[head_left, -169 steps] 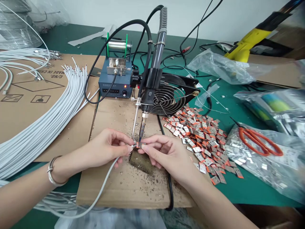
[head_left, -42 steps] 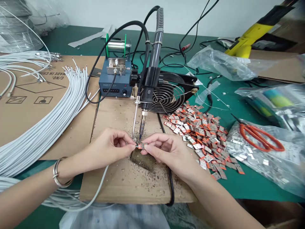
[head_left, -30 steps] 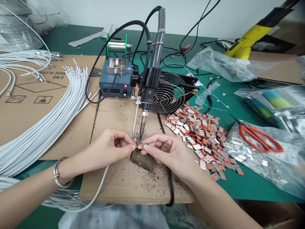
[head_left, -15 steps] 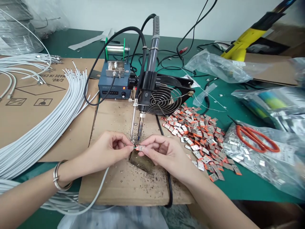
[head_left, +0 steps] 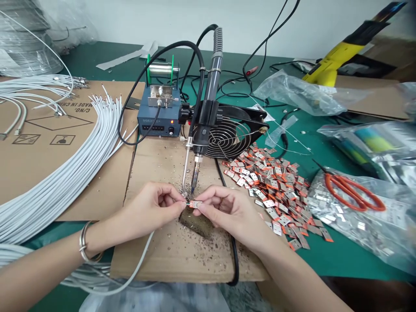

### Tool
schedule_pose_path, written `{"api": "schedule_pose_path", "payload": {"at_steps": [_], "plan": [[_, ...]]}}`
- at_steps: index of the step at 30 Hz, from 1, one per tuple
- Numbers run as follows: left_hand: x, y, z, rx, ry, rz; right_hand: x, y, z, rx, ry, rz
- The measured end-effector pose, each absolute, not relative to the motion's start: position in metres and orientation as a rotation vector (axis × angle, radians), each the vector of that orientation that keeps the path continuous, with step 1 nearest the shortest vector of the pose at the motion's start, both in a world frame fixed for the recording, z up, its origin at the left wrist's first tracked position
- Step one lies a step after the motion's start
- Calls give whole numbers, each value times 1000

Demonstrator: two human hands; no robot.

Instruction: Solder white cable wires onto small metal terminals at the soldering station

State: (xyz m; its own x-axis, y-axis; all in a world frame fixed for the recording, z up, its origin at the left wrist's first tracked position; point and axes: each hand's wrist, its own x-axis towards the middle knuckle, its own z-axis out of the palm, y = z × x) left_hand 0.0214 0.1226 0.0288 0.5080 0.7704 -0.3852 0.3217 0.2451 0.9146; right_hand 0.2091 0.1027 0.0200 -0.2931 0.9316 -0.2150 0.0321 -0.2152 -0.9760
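My left hand pinches the stripped end of a white cable between thumb and forefinger; the cable hangs down below it. In the fingertips of my right hand is a small metal USB connector with an orange end. That end faces the cable's thin wires, and whether they touch is too small to tell. Just above stands a clamped soldering iron, its tip pointing down close to the connector. A thin solder feed tube curves in beside the tip.
Right of my hands lies a pile of connectors, with orange-handled scissors on a plastic bag beyond. A bundle of white cables lies left. Behind are a blue solder feeder, a fan and a yellow heat gun.
The whole view has shifted slightly, so everything sits a little further right and lower. Both hands keep their pinches on the cable and the connector near the iron's tip.
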Motion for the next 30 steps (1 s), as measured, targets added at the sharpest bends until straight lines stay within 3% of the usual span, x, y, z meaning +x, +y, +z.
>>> {"api": "schedule_pose_path", "payload": {"at_steps": [30], "plan": [[22, 127, 36, 1349, 1122, 347, 208, 102, 20, -1264, -1243, 1608]]}}
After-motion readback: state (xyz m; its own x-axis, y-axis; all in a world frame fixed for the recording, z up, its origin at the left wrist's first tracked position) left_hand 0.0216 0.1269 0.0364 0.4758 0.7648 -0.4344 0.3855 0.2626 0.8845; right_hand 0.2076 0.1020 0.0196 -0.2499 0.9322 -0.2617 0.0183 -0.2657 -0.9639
